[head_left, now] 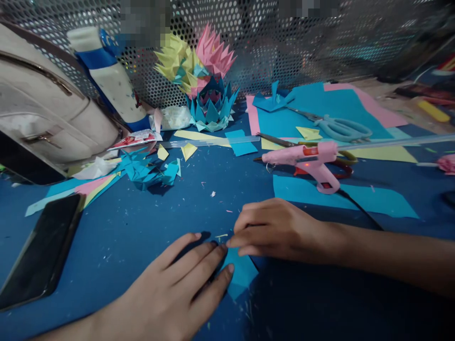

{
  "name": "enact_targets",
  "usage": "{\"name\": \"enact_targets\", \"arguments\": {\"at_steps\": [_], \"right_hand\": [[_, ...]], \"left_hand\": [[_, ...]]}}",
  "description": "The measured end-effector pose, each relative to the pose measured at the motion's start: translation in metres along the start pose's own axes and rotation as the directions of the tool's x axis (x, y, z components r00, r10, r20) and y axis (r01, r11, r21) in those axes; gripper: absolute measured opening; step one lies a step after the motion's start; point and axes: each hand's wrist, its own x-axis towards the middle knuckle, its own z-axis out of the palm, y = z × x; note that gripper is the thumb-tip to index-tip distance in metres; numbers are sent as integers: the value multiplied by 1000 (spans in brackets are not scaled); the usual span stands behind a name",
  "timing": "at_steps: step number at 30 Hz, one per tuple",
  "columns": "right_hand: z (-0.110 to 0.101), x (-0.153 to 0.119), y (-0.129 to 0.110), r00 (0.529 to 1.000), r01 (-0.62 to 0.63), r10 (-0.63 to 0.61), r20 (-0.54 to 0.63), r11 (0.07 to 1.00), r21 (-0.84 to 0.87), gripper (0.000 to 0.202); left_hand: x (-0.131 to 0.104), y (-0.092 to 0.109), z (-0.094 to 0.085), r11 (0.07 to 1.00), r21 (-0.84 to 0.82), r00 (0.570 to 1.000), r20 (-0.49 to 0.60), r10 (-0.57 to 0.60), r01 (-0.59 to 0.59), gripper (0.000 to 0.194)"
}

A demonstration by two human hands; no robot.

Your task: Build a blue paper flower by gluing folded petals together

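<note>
A small piece of blue paper (239, 277) lies on the dark blue table, partly under my fingers. My left hand (177, 279) rests on its left side with the fingers stretched out, thumb and fingertips on the paper. At the paper's top edge, my right hand (270, 229) has its fingers curled and pressed together, the tips meeting my left fingertips. Whatever the right fingertips pinch is mostly hidden, but the paper's upper edge runs under them. Beyond my right hand are a pink glue gun (305, 158) and a blue paper strip (341, 195).
Folded paper flowers (213, 104) stand by the perforated metal panel (256, 57). Blue-handled scissors (341, 128) lie on coloured sheets (305, 99). A folded blue paper piece (142, 168), phone (42, 251), bottle (113, 80) and pale bag (50, 99) occupy the left. The glue gun's cord (362, 208) trails right.
</note>
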Motion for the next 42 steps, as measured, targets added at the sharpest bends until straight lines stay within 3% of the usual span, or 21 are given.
{"name": "enact_targets", "arguments": {"at_steps": [5, 11, 15, 24, 36, 42], "right_hand": [[0, -1, -1, 1000, 14, -14, -15, 1000, -8, 17], [-1, 0, -6, 988, 149, -156, -8, 954, -259, 21], [-3, 2, -8, 982, 181, -186, 16, 930, -319, 23], [-2, 4, -6, 977, 204, -212, 13, 917, -342, 22], [3, 0, -12, 995, 90, -97, -5, 942, -322, 27], [3, -2, -12, 991, 119, -131, -15, 937, -328, 24]], "left_hand": [[1, -2, 0, 1000, -1, 1000, -9, 1, -1, 37], [2, -1, 0, 1000, -10, 1000, -3, 3, -3, 38], [2, -2, 0, 1000, -17, 1000, -2, 2, -2, 39], [-1, -2, 2, 999, -33, 999, 41, 11, -10, 34], [3, 1, 0, 1000, 11, 1000, 2, -4, 4, 32], [0, 1, 1, 1000, 9, 1000, 14, 5, -5, 28]]}}
